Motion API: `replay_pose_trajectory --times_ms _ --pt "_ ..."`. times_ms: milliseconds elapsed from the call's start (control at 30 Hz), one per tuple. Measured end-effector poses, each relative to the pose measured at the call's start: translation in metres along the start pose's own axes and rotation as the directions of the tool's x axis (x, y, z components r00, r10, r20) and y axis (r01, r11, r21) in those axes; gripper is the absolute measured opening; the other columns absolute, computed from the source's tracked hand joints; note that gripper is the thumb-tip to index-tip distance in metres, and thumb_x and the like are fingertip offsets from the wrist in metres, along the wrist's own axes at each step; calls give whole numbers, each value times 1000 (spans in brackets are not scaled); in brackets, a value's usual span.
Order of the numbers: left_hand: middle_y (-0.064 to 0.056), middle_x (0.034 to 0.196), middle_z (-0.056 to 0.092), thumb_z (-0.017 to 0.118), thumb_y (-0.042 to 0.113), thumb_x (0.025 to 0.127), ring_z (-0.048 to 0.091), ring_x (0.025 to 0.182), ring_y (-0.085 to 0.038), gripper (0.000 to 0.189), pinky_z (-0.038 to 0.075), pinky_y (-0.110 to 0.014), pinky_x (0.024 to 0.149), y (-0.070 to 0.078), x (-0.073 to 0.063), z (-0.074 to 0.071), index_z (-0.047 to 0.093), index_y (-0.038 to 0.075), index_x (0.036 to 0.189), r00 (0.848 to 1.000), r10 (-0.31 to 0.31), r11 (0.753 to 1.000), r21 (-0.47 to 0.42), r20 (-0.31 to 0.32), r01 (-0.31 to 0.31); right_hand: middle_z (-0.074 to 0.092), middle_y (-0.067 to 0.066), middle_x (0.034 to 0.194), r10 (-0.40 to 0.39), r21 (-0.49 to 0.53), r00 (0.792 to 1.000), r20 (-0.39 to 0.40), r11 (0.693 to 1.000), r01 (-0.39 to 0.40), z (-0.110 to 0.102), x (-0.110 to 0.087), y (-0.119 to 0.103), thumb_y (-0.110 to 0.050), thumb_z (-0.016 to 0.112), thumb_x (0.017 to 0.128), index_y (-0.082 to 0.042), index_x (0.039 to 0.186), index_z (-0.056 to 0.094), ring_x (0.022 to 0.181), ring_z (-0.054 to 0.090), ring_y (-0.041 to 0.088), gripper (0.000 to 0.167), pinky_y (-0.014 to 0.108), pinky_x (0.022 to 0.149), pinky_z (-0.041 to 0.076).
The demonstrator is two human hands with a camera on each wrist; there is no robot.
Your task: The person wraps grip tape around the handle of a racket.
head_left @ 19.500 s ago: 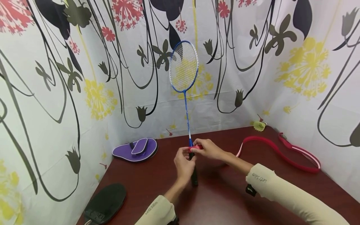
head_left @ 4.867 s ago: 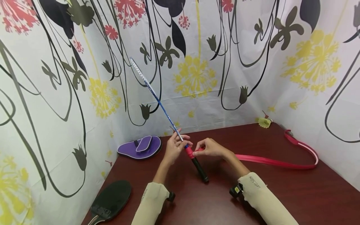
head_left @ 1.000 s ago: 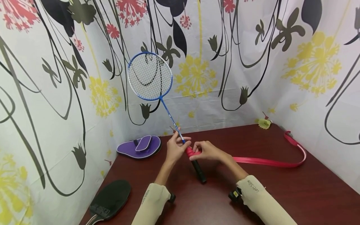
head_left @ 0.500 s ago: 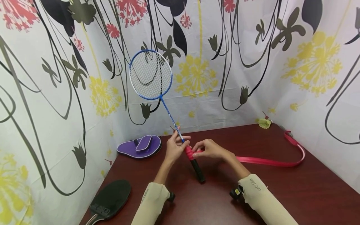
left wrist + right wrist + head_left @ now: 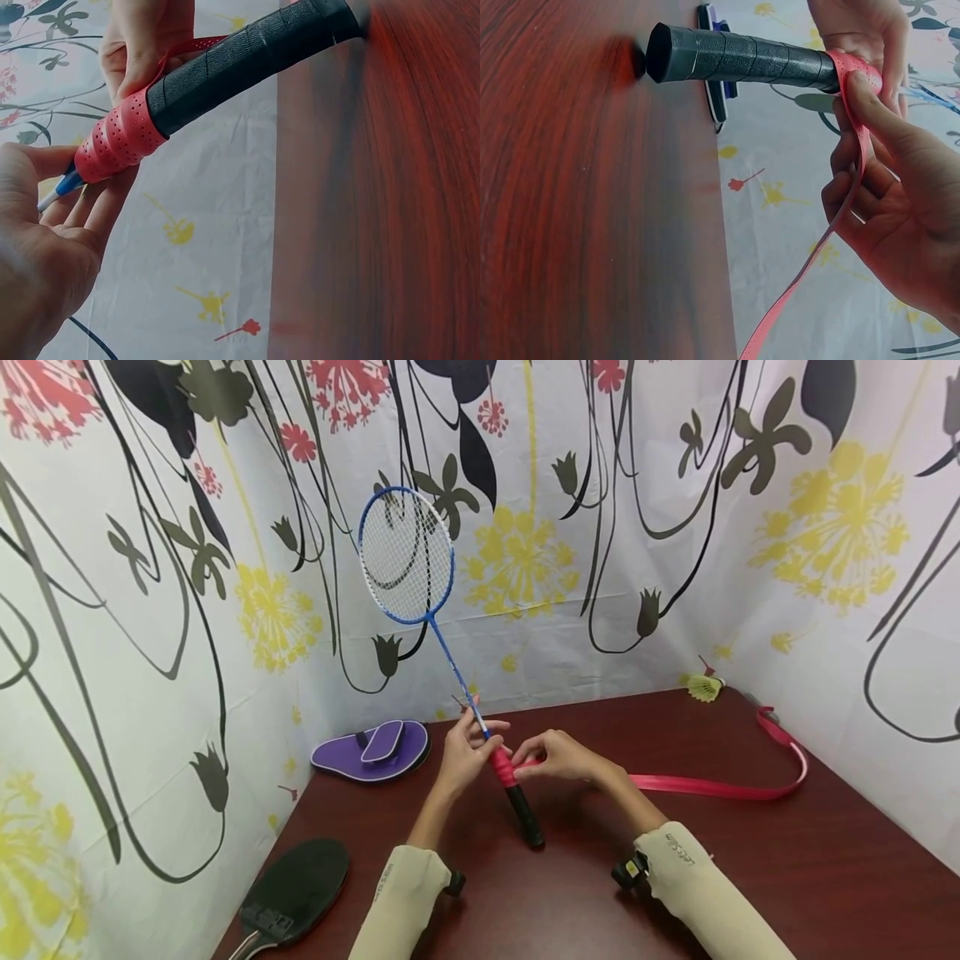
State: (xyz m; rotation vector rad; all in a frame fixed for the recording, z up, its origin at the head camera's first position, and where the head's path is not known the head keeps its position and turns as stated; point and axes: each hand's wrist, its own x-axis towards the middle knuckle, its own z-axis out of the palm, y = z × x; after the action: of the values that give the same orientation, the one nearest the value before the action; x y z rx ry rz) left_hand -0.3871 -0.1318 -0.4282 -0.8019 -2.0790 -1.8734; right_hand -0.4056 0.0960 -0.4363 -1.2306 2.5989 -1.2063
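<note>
A blue and white badminton racket (image 5: pixel 407 556) leans up to the left, its butt end at the tabletop. My left hand (image 5: pixel 465 758) holds it at the top of the handle, thumb and fingers around the blue cone, as the left wrist view shows. Red perforated grip tape (image 5: pixel 120 139) is wound in several overlapping turns over the upper handle. Below it the black grip (image 5: pixel 247 64) is still bare. My right hand (image 5: pixel 558 756) pinches the tape where it leaves the handle. In the right wrist view the loose tape (image 5: pixel 810 259) trails down past my fingers.
The tape's free length (image 5: pixel 712 787) curves across the table (image 5: pixel 570 902) to the right. A yellow shuttlecock (image 5: pixel 705 687) lies at the back right corner. On the left are a purple paddle case (image 5: pixel 375 752) and a black table tennis paddle (image 5: pixel 296 889). Patterned cloth (image 5: pixel 525 652) walls the table.
Since the oldest frame the red tape has covered more of the handle and the left hand has moved above it. Over the last second the racket turns slightly and the loose tape shortens.
</note>
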Motion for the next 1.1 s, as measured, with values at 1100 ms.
replay_pose_trajectory --times_ms 1100 --pt "-26 155 47 49 -12 104 63 124 -44 87 53 -42 103 -3 -3 -8 -1 21 168 973 -3 962 -266 231 67 49 -8 70 -50 44 972 229 998 41 0 2 -1 -25 65 105 -6 130 70 60 42 5 32 22 58 37"
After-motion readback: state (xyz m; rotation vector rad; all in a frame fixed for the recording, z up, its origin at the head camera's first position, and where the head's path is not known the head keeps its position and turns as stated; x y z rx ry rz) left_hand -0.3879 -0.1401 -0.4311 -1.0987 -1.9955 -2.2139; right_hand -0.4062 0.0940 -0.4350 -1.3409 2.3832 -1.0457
